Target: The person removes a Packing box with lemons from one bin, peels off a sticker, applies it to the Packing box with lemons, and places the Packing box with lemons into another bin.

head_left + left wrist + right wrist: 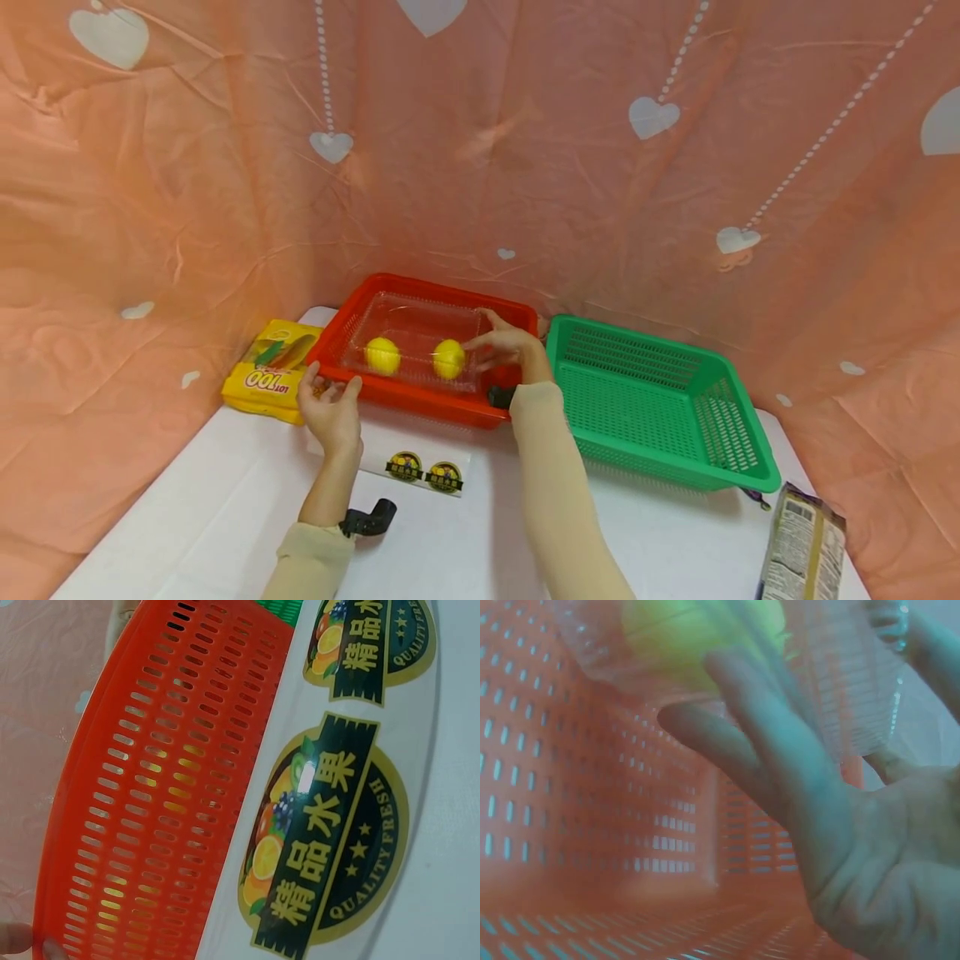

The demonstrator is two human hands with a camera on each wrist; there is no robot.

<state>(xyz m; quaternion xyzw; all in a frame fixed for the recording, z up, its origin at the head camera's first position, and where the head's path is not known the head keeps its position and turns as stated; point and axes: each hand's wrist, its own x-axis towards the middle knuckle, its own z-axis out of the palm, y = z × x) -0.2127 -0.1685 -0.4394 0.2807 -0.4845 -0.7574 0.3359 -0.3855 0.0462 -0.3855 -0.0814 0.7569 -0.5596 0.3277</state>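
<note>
A clear plastic box (420,321) with two yellow, lemon-like fruits (382,356) sits within the red basket (420,402). My right hand (513,343) holds this box by its right end. Up close in the right wrist view, the fingers (772,742) reach under the box, which is tilted above the basket's perforated floor. At the basket's front left corner, my left hand (332,414) pinches the rim; only its fingertips (13,937) show in the left wrist view. Through the slots of the basket's wall, yellow patches of fruit show.
Right of the red basket stands a green basket (630,408). A yellow bag (273,375) lies at the left, and a silver and purple packet (802,546) at the front right. Two round fruit labels (444,477) on a white strip lie before the red basket. A pink curtain (465,167) hangs behind.
</note>
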